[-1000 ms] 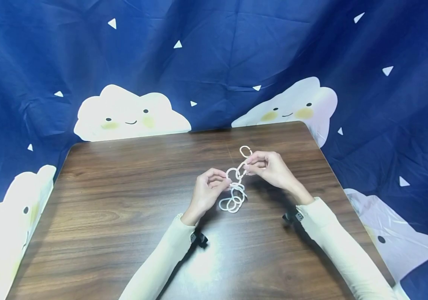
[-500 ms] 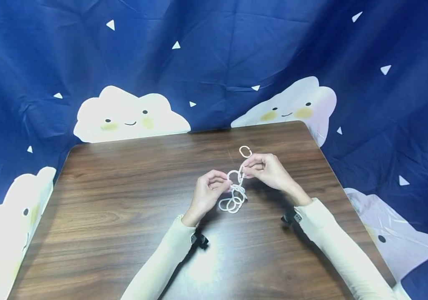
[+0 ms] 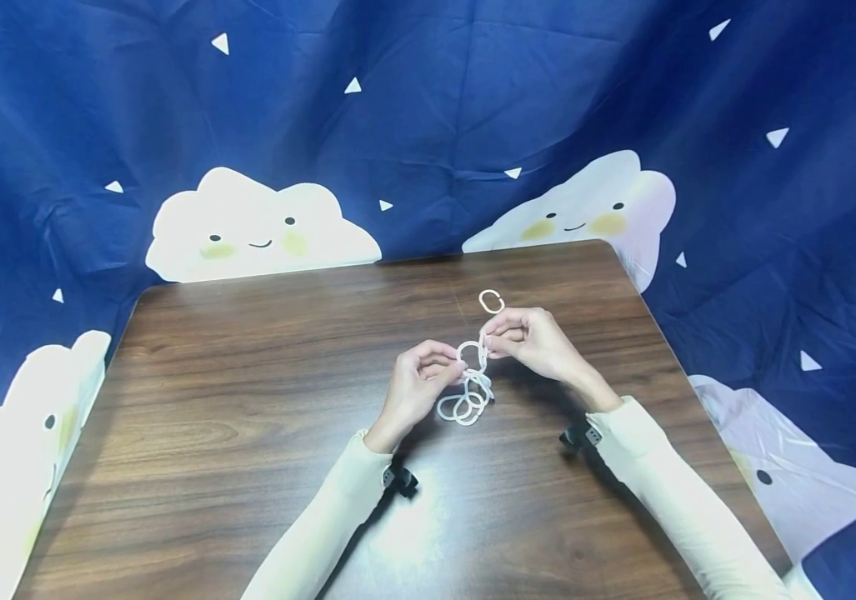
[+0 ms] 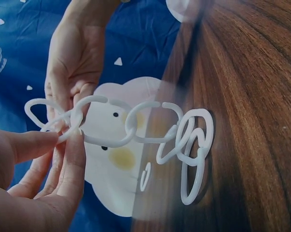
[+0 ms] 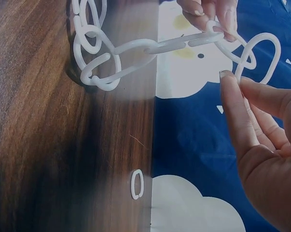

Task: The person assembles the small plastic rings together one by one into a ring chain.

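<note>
White plastic C-shaped links are joined in a chain [image 4: 106, 144], stretched between my hands and drooping to the table. My left hand [image 3: 418, 379] pinches a link near the chain's upper end between thumb and fingertips. My right hand [image 3: 536, 340] pinches the end link [image 5: 277, 46] between thumb and index finger. In the right wrist view, this end link crosses the link at my left fingertips; whether it is fully hooked through is hard to tell. The chain's lower links [image 3: 440, 410] lie bunched on the table below the hands.
One loose white link [image 5: 133, 184] lies apart on the wooden table [image 3: 247, 417], just beyond my right hand. A blue curtain [image 3: 428, 100] with clouds hangs behind the table's far edge. Dark wrist cameras [image 3: 401, 482] hang below both sleeves.
My right hand has come slightly left and down, bringing its link closer to the link in my left hand. The left hand has barely moved, and the loose link lies as before.
</note>
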The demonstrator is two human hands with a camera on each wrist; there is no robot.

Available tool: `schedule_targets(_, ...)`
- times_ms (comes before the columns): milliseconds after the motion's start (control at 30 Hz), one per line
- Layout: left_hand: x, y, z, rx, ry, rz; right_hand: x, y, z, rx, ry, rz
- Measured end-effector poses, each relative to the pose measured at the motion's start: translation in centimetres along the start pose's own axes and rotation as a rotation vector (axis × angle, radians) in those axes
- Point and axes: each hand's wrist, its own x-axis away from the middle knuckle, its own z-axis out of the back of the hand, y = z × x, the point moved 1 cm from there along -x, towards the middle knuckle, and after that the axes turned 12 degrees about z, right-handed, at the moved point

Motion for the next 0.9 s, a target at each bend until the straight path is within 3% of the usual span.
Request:
schedule_targets(467, 0.0, 0.1, -0.3, -0.028, -0.012, 0.016, -0.2, 0.3, -0.5, 0.036, 0.008, -0.009)
schedule_targets(900, -0.3, 0.2, 0.0, -0.047, 0.014, -0.017, -0.4, -0.6, 0.9, 0.066, 0.044, 0.053)
